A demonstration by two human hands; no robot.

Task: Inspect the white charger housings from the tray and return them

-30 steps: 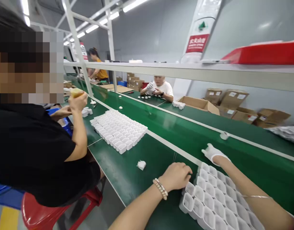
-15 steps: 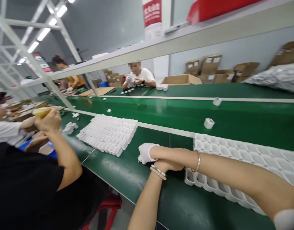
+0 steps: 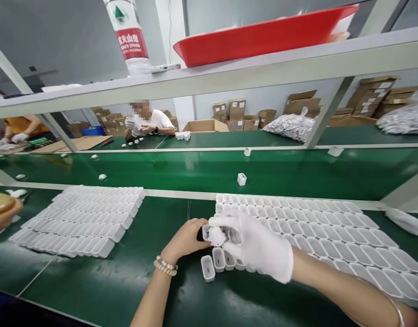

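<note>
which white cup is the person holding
The small white cup gripped between the bare left hand and the white-gloved right hand; the others stand in rows or alone on the green belt, not held.

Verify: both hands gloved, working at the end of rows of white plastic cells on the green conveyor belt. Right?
No: only the right hand wears a white glove; the left hand is bare, with a bead bracelet, in the head view. The rest stands.

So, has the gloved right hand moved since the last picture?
Yes. The gloved right hand has moved rightward, from left of the white plastic tray to over its near left end.
</note>
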